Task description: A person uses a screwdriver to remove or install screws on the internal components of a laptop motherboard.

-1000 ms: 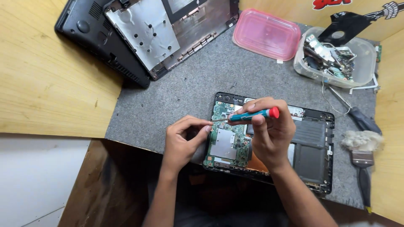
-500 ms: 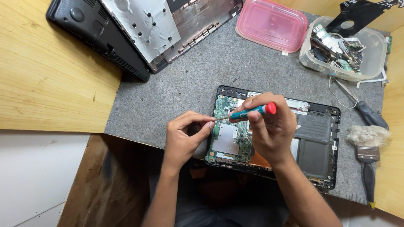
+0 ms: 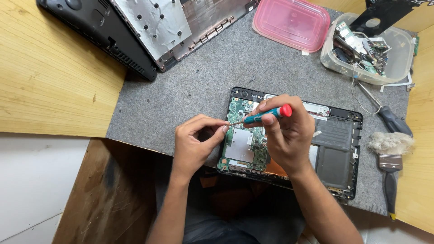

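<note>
1. Right hand (image 3: 289,135): closed around a small teal screwdriver (image 3: 264,114) with a red cap, held over the green circuit board (image 3: 244,140).
2. Left hand (image 3: 196,140): fingertips pinched together at the screwdriver's tip.
3. Opened black device (image 3: 339,149): lies on the grey mat (image 3: 203,81).

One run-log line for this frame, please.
right hand: holds screwdriver | left hand: pinches its tip | below: opened device, green board

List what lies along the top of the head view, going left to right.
Black laptop base → silvery inner panel → pink container lid → clear tub of circuit parts.
</note>
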